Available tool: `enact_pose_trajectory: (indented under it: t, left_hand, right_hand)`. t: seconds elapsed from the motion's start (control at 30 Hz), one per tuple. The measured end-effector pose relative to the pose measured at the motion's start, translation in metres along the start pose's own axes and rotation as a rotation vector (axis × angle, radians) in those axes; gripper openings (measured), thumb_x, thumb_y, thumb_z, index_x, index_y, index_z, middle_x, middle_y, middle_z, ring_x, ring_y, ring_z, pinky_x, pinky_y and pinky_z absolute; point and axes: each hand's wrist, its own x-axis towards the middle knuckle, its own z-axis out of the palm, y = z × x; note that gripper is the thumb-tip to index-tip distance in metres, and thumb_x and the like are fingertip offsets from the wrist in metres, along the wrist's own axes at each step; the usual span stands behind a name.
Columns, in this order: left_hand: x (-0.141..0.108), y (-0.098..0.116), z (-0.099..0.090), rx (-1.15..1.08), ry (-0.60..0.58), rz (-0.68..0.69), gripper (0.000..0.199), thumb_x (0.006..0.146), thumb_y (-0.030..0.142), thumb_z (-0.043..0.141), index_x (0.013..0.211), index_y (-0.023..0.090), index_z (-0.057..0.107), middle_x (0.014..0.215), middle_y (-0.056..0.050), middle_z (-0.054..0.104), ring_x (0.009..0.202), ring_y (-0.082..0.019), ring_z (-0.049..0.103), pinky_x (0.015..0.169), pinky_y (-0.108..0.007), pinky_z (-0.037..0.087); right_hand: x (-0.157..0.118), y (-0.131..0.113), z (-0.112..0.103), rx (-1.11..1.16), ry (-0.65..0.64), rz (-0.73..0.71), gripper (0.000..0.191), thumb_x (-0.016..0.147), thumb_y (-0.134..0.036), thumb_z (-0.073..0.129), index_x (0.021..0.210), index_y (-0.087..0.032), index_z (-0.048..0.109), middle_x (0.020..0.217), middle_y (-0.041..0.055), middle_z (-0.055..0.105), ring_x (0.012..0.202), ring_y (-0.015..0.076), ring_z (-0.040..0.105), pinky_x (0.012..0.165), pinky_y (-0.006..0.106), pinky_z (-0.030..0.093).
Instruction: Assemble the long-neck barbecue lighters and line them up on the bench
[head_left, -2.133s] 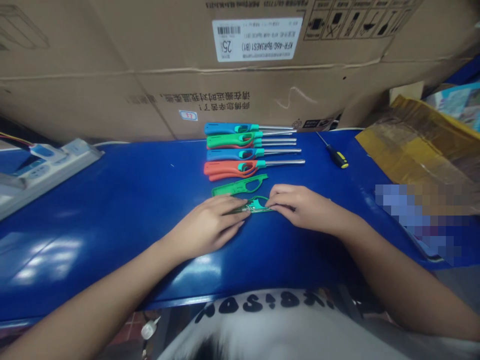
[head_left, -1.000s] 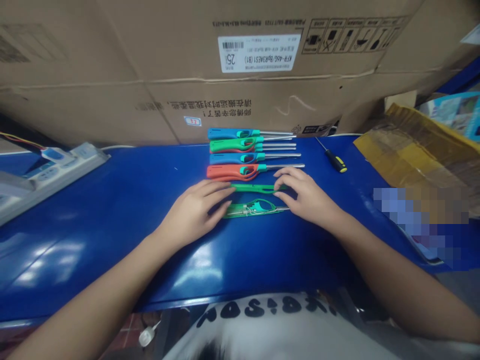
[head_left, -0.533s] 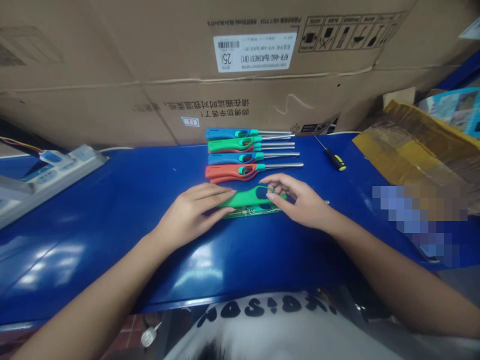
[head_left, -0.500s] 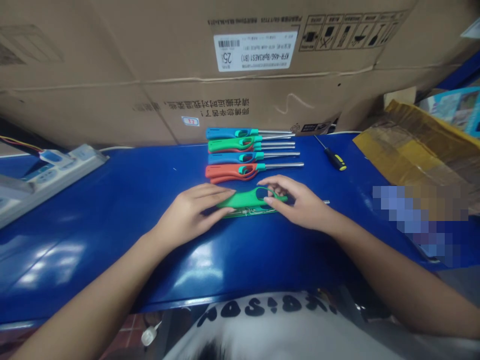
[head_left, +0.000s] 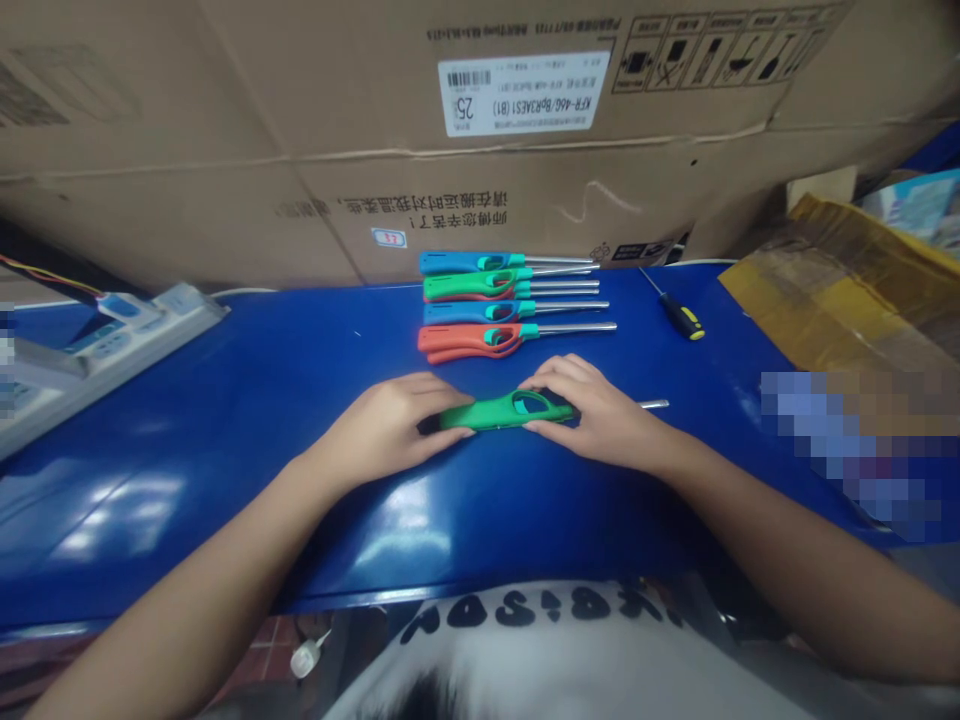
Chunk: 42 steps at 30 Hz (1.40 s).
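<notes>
A green lighter (head_left: 495, 412) lies level on the blue table, its metal tube pointing right. My left hand (head_left: 394, 425) grips its handle end between thumb and fingers. Around the trigger end, my right hand (head_left: 592, 412) pinches the green casing, hiding part of the tube. The upper shell covers the inside of the body, and a turquoise trigger shows in the opening. Behind my hands, several blue, green and red lighters are stacked in a row, with a red lighter (head_left: 469, 340) nearest.
A black and yellow screwdriver (head_left: 684, 320) lies at the back right. Further right is a taped cardboard piece (head_left: 847, 290). A white power strip (head_left: 112, 350) is at the left. A large cardboard box (head_left: 225, 120) stands behind the blue table (head_left: 337, 550).
The green upper shell has come down over the lower half, covering the inner parts that showed before. Both hands now press around the joined casing.
</notes>
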Motion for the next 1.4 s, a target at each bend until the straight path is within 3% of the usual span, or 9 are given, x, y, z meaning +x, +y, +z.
enact_pose_trajectory:
  t: [0.17, 0.73, 1.03, 1.23, 1.4]
  left_hand:
    - [0.0, 0.0, 0.003, 0.013, -0.014, 0.0, 0.027, 0.095, 0.036, 0.064, 0.116, 0.02, 0.072, 0.108, -0.008, 0.075, 0.098, -0.022, 0.07, 0.089, -0.037, 0.057]
    - [0.001, 0.002, 0.01, 0.035, -0.002, -0.049, 0.026, 0.095, 0.034, 0.066, 0.115, 0.019, 0.071, 0.109, -0.008, 0.073, 0.099, -0.023, 0.066, 0.091, -0.038, 0.055]
    - [-0.001, 0.008, 0.016, 0.131, -0.001, -0.073, 0.025, 0.093, 0.032, 0.068, 0.114, 0.017, 0.071, 0.106, -0.007, 0.071, 0.097, -0.022, 0.066, 0.085, -0.035, 0.056]
    - [-0.003, 0.013, 0.022, 0.417, 0.016, 0.035, 0.028, 0.094, 0.03, 0.064, 0.114, 0.011, 0.069, 0.098, -0.01, 0.072, 0.09, -0.026, 0.067, 0.075, -0.036, 0.057]
    - [-0.003, 0.007, 0.025, 0.293, 0.077, 0.024, 0.03, 0.101, 0.035, 0.055, 0.117, 0.013, 0.068, 0.101, -0.01, 0.072, 0.092, -0.023, 0.067, 0.082, -0.035, 0.056]
  right_hand:
    - [-0.001, 0.002, 0.002, -0.039, 0.0, -0.018, 0.034, 0.093, -0.032, 0.066, 0.125, -0.025, 0.061, 0.114, 0.0092, 0.061, 0.109, 0.0254, 0.054, 0.096, 0.045, 0.046]
    - [-0.002, -0.003, -0.003, -0.117, -0.043, 0.015, 0.025, 0.092, -0.031, 0.066, 0.116, -0.024, 0.065, 0.114, 0.0073, 0.061, 0.108, 0.0241, 0.055, 0.092, 0.041, 0.04]
    - [-0.003, 0.002, -0.004, -0.111, -0.034, 0.071, 0.036, 0.083, -0.038, 0.079, 0.116, -0.026, 0.07, 0.114, 0.0052, 0.065, 0.107, 0.0239, 0.058, 0.093, 0.041, 0.039]
    - [-0.003, 0.001, 0.0, -0.409, -0.052, -0.153, 0.036, 0.096, -0.036, 0.062, 0.126, -0.016, 0.067, 0.106, 0.0087, 0.067, 0.092, 0.022, 0.06, 0.08, 0.036, 0.039]
    - [-0.002, 0.0, -0.001, -0.579, 0.012, -0.277, 0.032, 0.102, -0.035, 0.051, 0.115, -0.012, 0.069, 0.099, 0.009, 0.069, 0.087, 0.0221, 0.059, 0.078, 0.037, 0.036]
